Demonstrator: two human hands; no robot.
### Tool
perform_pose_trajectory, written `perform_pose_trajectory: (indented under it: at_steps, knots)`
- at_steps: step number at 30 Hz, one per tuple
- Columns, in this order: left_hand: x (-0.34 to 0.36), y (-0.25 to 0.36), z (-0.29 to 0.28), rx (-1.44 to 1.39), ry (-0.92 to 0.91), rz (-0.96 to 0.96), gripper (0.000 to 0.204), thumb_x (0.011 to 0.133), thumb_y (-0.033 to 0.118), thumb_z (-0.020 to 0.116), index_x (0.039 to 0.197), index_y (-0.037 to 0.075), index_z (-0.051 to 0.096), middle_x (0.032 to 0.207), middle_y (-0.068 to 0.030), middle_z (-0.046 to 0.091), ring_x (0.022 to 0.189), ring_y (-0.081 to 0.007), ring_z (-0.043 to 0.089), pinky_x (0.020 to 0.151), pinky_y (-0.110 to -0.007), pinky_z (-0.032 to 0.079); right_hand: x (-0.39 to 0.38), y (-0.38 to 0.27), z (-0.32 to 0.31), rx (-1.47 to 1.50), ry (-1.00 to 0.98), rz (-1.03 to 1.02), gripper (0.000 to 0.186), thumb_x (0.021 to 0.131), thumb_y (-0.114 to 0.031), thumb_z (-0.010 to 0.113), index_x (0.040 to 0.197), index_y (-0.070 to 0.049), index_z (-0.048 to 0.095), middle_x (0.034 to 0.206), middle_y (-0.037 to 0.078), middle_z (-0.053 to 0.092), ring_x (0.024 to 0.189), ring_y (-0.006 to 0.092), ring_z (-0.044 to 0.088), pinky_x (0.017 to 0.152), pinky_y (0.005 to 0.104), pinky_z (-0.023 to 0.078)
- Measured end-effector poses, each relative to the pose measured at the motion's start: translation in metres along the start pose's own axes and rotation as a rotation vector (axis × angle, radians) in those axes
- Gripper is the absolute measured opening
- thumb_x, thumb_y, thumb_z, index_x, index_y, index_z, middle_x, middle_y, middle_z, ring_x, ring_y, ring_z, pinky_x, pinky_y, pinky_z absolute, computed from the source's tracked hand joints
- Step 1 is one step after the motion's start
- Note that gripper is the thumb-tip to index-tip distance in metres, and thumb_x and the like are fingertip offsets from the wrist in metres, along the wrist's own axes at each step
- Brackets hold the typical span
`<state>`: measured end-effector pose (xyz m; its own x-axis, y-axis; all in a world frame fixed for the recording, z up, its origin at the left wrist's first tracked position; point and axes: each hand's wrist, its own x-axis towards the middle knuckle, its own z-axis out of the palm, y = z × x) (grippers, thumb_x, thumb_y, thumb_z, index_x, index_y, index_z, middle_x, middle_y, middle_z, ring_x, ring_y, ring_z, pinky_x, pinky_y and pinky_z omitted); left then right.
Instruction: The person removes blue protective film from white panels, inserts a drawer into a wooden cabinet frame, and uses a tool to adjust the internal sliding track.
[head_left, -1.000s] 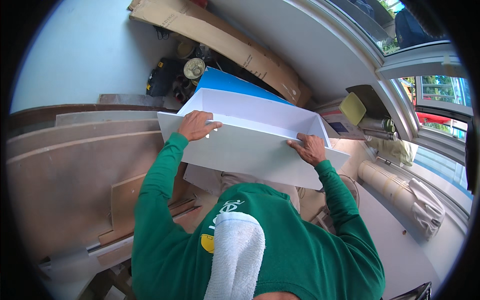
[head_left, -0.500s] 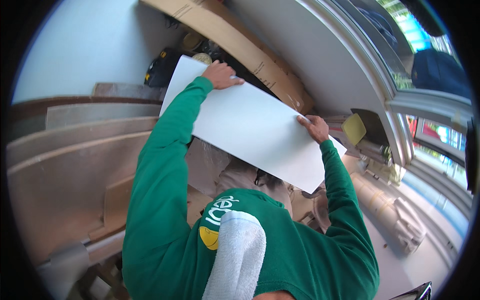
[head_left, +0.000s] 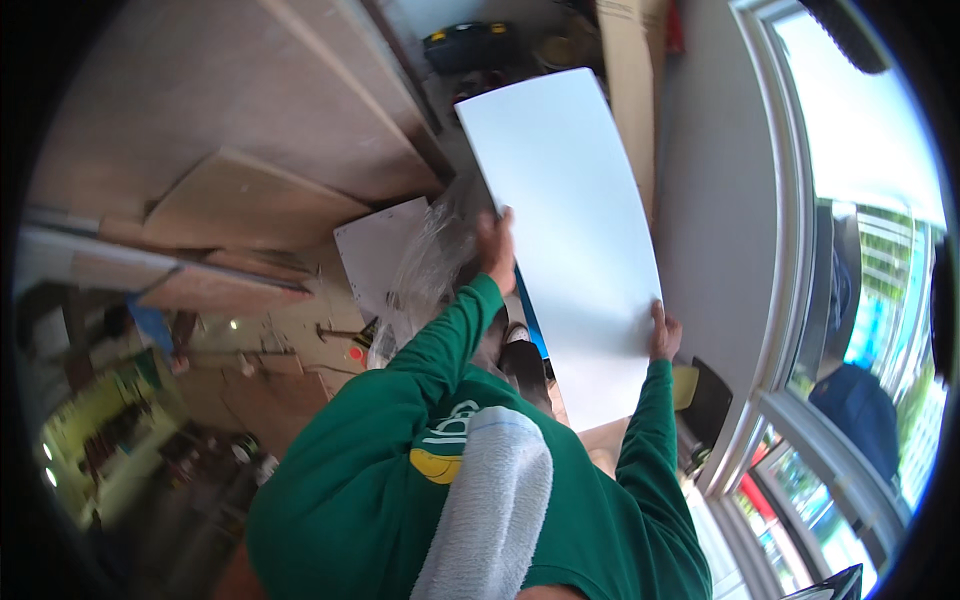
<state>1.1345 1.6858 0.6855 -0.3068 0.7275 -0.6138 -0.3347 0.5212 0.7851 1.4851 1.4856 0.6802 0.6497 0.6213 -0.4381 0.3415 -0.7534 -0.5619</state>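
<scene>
A long white board (head_left: pixel 570 220) is held between my two hands, its far end pointing up toward the back of the room. My left hand (head_left: pixel 497 245) grips its left edge near the middle, and the fingers are partly blurred. On the opposite edge, closer to me, my right hand (head_left: pixel 665 332) is closed with the thumb on the white face. A strip of blue shows just beneath the board's left edge. Beside my left forearm lies crumpled clear plastic wrap (head_left: pixel 425 260) over a pale panel (head_left: pixel 372 250).
Large brown wooden sheets (head_left: pixel 230 110) lean along the left. A tall cardboard box (head_left: pixel 632 110) stands behind the board, near a black and yellow case (head_left: pixel 468 45). To the right are a wall and a window frame (head_left: pixel 790 200). A hammer (head_left: pixel 340 333) lies on the floor at left.
My view has turned leftward. The board now points more away from me, and my left hand has moved from its far edge to the middle of its left edge.
</scene>
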Motion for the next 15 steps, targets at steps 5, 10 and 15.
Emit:
perform_pose_trajectory:
  at_steps: [5, 10, 15]
  knots:
    - [-0.001, -0.015, 0.008, 0.023, -0.131, -0.074, 0.03, 0.104, 0.015, 0.064, 0.127, -0.003, 0.061, 0.12, -0.0137, 0.068, 0.106, -0.0254, 0.063, 0.095, -0.039, 0.049, 0.0, -0.007, 0.008, -0.059, 0.183, -0.005, 0.077, 0.087, -0.072, 0.073, 0.105, 0.002, 0.081, 0.092, 0.017, 0.078, 0.091, 0.031, 0.071, 0.092, 0.044, 0.053]
    - [0.027, -0.046, 0.038, 0.098, -0.007, 0.103, 0.012, 0.101, 0.005, 0.061, 0.104, -0.004, 0.067, 0.09, -0.0051, 0.064, 0.083, -0.0149, 0.054, 0.077, -0.037, 0.046, 0.0, 0.01, 0.005, -0.119, 0.234, 0.03, 0.078, 0.088, -0.075, 0.069, 0.077, 0.002, 0.073, 0.069, 0.011, 0.064, 0.069, 0.0234, 0.057, 0.071, 0.0452, 0.048]
    - [0.033, -0.038, 0.026, 0.283, -0.177, 0.12, 0.039, 0.1, 0.016, 0.067, 0.129, -0.009, 0.063, 0.122, -0.0219, 0.069, 0.111, -0.0289, 0.065, 0.095, -0.042, 0.052, 0.006, 0.007, -0.006, -0.166, 0.118, 0.018, 0.082, 0.091, -0.077, 0.062, 0.079, 0.004, 0.072, 0.07, 0.014, 0.063, 0.073, 0.0242, 0.058, 0.074, 0.0447, 0.047]
